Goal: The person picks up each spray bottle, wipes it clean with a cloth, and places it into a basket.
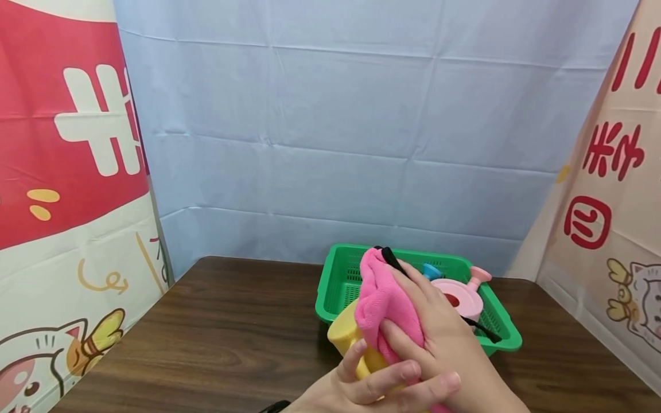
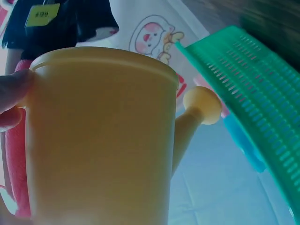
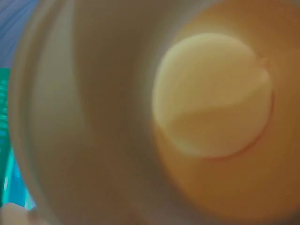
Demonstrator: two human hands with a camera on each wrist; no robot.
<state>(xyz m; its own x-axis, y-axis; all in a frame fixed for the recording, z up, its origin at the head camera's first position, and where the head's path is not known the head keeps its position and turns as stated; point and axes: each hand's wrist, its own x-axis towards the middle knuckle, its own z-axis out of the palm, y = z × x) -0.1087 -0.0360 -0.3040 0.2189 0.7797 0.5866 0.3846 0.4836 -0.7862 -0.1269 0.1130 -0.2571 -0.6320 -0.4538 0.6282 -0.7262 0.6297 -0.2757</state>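
A yellow toy watering can (image 1: 343, 331) is held up in front of the basket, partly covered by a pink cloth (image 1: 384, 295). My right hand (image 1: 436, 327) grips the cloth against the can's side. From below, my left hand (image 1: 377, 384) holds the can, its thumb and fingers around the near side; the exact grip is partly hidden. In the left wrist view the can's body (image 2: 98, 140) fills the middle, with its round-ended spout (image 2: 201, 105) to the right and fingertips (image 2: 14, 93) at the left edge. The right wrist view looks into the can's hollow inside (image 3: 215, 93).
Behind the hands, a green perforated basket (image 1: 322, 295) stands on the dark wooden table (image 1: 232, 327). It holds a pink watering can (image 1: 467, 295) and a blue piece (image 1: 431, 271). A black strap (image 1: 482, 330) lies over its near side. Printed cloth walls enclose the table.
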